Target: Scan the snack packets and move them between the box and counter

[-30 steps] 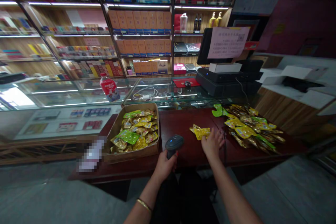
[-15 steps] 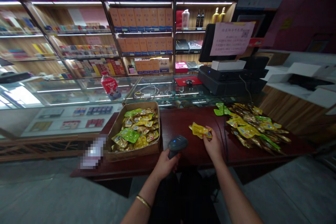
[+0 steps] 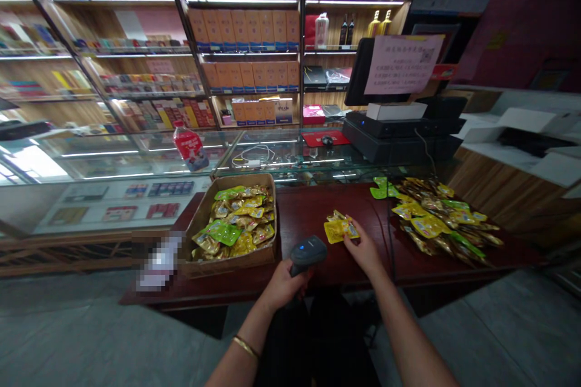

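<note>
My left hand (image 3: 285, 285) is wrapped round the handle of a dark barcode scanner (image 3: 309, 252), whose head shows a small blue light and points toward the right. In my right hand (image 3: 363, 249) a yellow snack packet (image 3: 338, 230) is pinched between thumb and fingers, just above the dark red table and right of the scanner. To the left stands a cardboard box (image 3: 275, 254) holding many yellow, gold and green packets. A pile of similar packets (image 3: 426, 224) lies on the table at the right, with a green packet (image 3: 384, 188) at its far left edge.
Behind the dark red table (image 3: 299, 205) runs a glass display counter (image 3: 285, 160). It bears a red-labelled bottle (image 3: 190, 146), a white cable (image 3: 254, 156), a mouse (image 3: 327, 141) and a monitor with a pink notice (image 3: 399, 66). A black cable (image 3: 389, 236) crosses the table.
My right hand has shifted slightly left with the yellow packet, which has turned and shows more of its flat face. The scanner in my left hand has hardly moved.
</note>
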Demonstrator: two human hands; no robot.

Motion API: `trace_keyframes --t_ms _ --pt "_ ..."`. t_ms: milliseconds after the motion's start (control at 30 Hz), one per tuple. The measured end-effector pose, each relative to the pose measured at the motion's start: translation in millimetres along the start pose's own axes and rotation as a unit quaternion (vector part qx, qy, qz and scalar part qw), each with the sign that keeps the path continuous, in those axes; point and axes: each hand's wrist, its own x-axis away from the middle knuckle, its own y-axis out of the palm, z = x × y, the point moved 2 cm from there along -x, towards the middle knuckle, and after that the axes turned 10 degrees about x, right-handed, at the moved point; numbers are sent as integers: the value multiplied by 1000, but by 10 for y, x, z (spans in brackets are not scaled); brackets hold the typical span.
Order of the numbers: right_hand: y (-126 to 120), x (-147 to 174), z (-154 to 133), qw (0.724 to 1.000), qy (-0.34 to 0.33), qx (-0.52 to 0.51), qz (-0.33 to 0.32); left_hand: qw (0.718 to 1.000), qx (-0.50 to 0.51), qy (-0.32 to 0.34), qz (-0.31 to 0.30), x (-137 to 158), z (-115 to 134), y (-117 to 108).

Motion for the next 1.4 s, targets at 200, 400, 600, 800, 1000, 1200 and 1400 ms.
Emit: trace_keyframes --t_ms 200,400,600,800,1000,1200,1400 --pt "-12 32 3 1000 -3 28 9 1000 10 25 -14 24 0 -4" --pt "-40 43 -57 999 -5 32 8 999 5 23 -31 2 -35 -10" --pt "-45 34 -77 1000 15 -6 13 1000 -10 21 -9 5 16 29" --pt "-25 33 -52 996 50 -68 19 1000 -15 11 6 1 38 45" --pt "-148 -151 -48 985 112 -127 33 998 9 5 65 -36 -17 89" --pt "372 -566 -930 980 62 -165 -92 995 8 22 96 -54 -85 102" --pt "1235 -855 -1968 963 0 -159 -219 995 -9 14 94 -71 -141 67"
